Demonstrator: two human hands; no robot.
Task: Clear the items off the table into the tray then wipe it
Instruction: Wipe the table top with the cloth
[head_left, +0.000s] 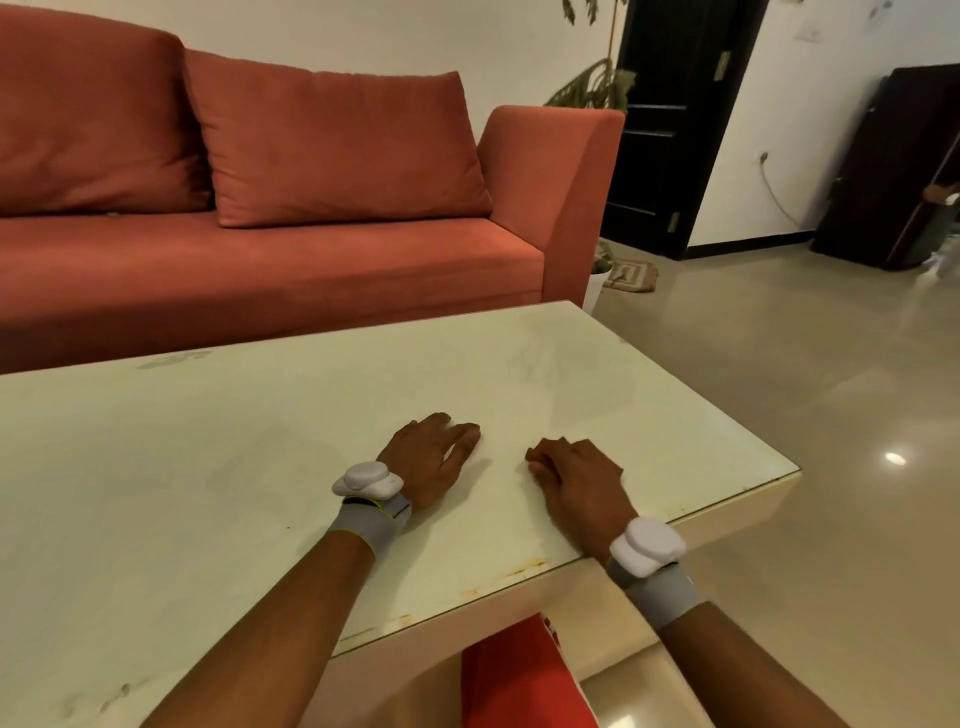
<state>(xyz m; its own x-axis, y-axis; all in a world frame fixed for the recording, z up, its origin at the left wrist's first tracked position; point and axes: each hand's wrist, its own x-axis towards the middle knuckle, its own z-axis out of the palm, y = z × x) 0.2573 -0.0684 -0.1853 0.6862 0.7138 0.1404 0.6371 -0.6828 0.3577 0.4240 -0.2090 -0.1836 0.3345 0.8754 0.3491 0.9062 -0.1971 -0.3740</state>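
Forearms at near edge; left hand (434, 457) flat, fingers spread, holding nothing; right hand (576, 475) loosely curled, empty, both on table (208, 467); no tray, items or cloth visible; judged next: fetch cloth, wipe smudges in overlapping strokes toward one edge.

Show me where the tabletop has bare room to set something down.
Nearly all of the table is bare: the far strip along the sofa and the left half. Only the near right corner is taken, by left hand and right hand.
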